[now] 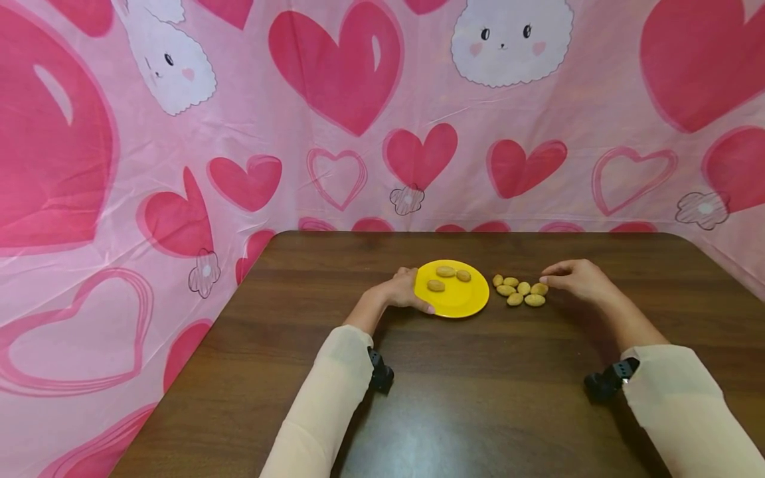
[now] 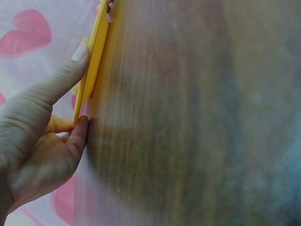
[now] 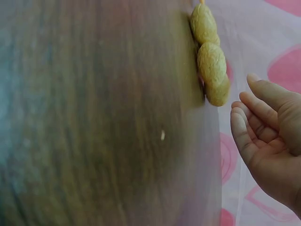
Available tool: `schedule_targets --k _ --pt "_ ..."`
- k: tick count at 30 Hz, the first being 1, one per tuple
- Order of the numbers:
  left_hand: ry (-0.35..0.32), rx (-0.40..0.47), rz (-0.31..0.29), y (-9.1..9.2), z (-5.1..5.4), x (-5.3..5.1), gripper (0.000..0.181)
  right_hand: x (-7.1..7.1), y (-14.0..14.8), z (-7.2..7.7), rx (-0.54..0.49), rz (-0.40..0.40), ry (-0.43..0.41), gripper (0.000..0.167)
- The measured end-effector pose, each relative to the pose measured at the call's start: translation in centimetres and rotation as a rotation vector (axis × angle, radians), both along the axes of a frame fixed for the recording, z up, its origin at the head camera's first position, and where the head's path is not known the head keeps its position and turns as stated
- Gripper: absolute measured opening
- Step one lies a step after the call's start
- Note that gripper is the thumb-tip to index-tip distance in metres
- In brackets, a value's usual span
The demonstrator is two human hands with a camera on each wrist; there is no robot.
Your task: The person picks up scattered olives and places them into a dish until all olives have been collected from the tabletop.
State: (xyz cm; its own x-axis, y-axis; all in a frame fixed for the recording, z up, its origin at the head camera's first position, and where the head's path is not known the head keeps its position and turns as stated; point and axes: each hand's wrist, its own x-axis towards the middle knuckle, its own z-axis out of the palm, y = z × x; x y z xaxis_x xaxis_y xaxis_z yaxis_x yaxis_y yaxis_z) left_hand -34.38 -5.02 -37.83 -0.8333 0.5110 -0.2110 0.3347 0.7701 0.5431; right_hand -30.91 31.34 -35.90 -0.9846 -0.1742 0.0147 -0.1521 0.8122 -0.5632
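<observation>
- Left hand [image 1: 402, 290] pinches the yellow plate [image 1: 460, 299].
- On the plate: three potatoes [image 1: 436, 285].
- Right of it: more potatoes [image 1: 524, 289], then right hand [image 1: 576, 279], thumb apart from bent fingers.
- Behind it: heart-printed cloth [image 1: 358, 159].

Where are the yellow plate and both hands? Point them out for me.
Yellow plate [image 1: 459, 295], head view: bare upper surface.
Left hand [image 1: 400, 291], head view: back of the hand.
Right hand [image 1: 581, 279], head view: back of the hand.
</observation>
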Motion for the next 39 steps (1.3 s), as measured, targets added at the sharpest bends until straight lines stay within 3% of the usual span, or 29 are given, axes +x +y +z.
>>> schedule_targets --k 11,17,26,33,39 --pt "0.004 -0.002 0.004 0.0 -0.1 -0.2 0.101 -0.8 0.6 -1.0 -0.032 0.014 -0.118 0.052" --pt "0.004 0.002 0.005 0.0 0.0 -0.1 0.1 -0.9 0.4 -1.1 -0.065 0.024 -0.137 0.053" --pt "0.005 -0.001 0.006 0.1 -0.1 -0.2 0.099 -0.8 0.3 -1.3 -0.279 0.01 -0.239 0.048" --pt "0.004 -0.006 0.011 0.2 -0.1 -0.2 0.1 -0.6 0.2 -1.4 -0.288 -0.003 -0.214 0.038" --pt "0.009 -0.012 0.003 0.2 0.0 -0.1 0.098 -0.7 0.3 -1.5 -0.252 0.008 -0.19 0.04"
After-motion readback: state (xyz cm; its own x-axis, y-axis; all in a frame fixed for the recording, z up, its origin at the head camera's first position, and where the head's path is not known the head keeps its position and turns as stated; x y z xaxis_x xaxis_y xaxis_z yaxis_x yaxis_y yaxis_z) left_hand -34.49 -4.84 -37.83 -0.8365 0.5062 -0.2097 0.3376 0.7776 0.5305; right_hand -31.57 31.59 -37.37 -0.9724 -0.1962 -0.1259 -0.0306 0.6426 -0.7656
